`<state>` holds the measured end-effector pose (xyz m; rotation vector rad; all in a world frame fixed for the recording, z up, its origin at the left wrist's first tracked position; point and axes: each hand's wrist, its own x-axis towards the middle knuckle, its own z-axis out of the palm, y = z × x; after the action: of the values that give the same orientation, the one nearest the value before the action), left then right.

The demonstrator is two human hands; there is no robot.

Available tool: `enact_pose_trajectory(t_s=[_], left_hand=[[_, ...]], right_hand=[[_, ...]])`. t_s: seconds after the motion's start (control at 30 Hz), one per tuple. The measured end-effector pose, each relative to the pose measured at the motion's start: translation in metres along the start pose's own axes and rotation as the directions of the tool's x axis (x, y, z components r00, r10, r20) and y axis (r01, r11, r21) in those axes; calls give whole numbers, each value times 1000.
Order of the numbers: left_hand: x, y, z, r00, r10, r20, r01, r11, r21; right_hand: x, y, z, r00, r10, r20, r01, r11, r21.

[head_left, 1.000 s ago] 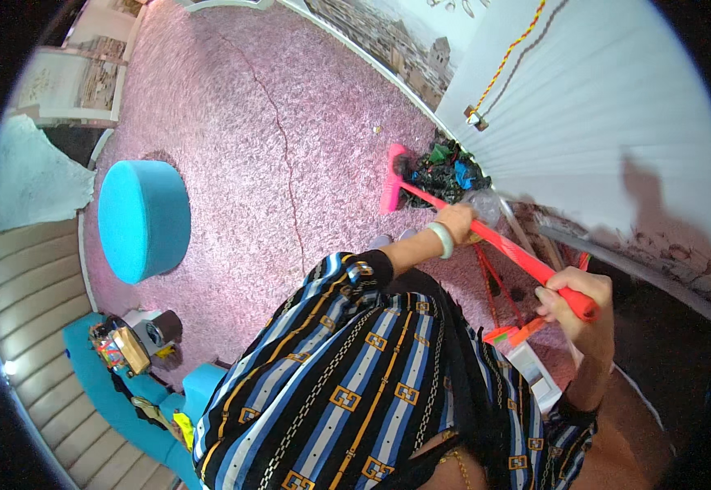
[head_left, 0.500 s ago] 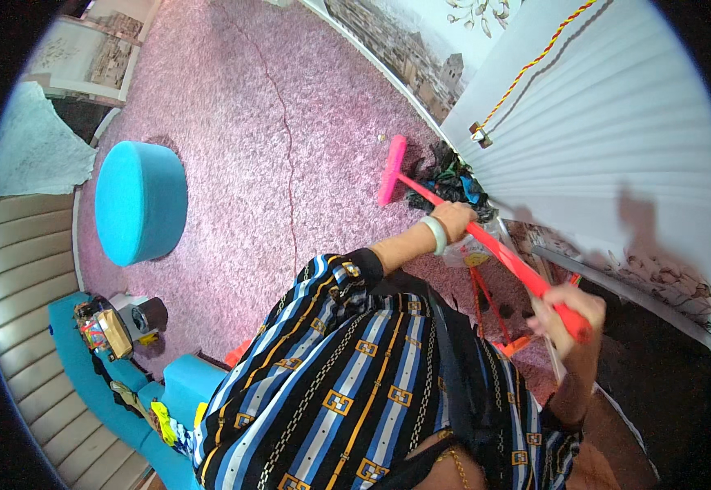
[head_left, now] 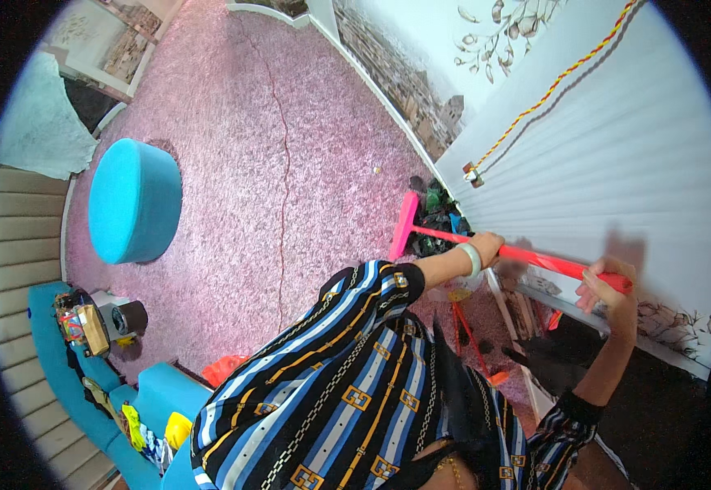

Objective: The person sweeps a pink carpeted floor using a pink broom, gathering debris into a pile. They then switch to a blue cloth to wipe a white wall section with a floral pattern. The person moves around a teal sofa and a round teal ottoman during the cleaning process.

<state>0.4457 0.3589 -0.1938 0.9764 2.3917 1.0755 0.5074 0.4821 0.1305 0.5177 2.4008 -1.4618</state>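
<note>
A broom with a long red handle and a pink head [head_left: 404, 227] is in both my hands, its head down at the carpet. My left hand [head_left: 486, 247], a pale bangle at its wrist, wraps round the handle partway along. Near the handle's end, my right hand [head_left: 606, 283] grips the red shaft [head_left: 539, 260]. Just right of the broom head, a heap of dark crumpled plastic [head_left: 439, 214] with bits of green and blue lies against the wall. Whether the bristles touch the carpet cannot be made out.
Pink shaggy carpet [head_left: 216, 155] covers the floor. A round turquoise ottoman [head_left: 135, 202] stands at left, with a turquoise sofa [head_left: 49, 327] nearer me. A yellow-red cord [head_left: 551, 88] hangs along the white wall panel at right. Red thin-legged stand [head_left: 471, 339] stands close by my body.
The broom head has come nearer to me and closer beside the plastic heap. Both hands have shifted to the right with the handle, which now lies flatter across the view.
</note>
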Motion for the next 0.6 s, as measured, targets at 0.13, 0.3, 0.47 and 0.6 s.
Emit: enact_pose_trajectory(t_s=[0.13,0.3,0.47,0.6], left_hand=[[-13,16,-27,999,-17,-35,14,997,-69],[-5,-28,-53,1000,-8,24,7,999,40],[27,-64,-31,975,45,217,-79,986,148],[41,-39,6,866,136,482,-242,956,165]], right_hand=[[-4,-6,-12,999,-28,-46,26,999,-38],[7,10,20,992,-78,-101,91,987,130],[6,57,70,955,5,-296,74,964,255],[-21,58,67,881,205,-426,-56,940,336]])
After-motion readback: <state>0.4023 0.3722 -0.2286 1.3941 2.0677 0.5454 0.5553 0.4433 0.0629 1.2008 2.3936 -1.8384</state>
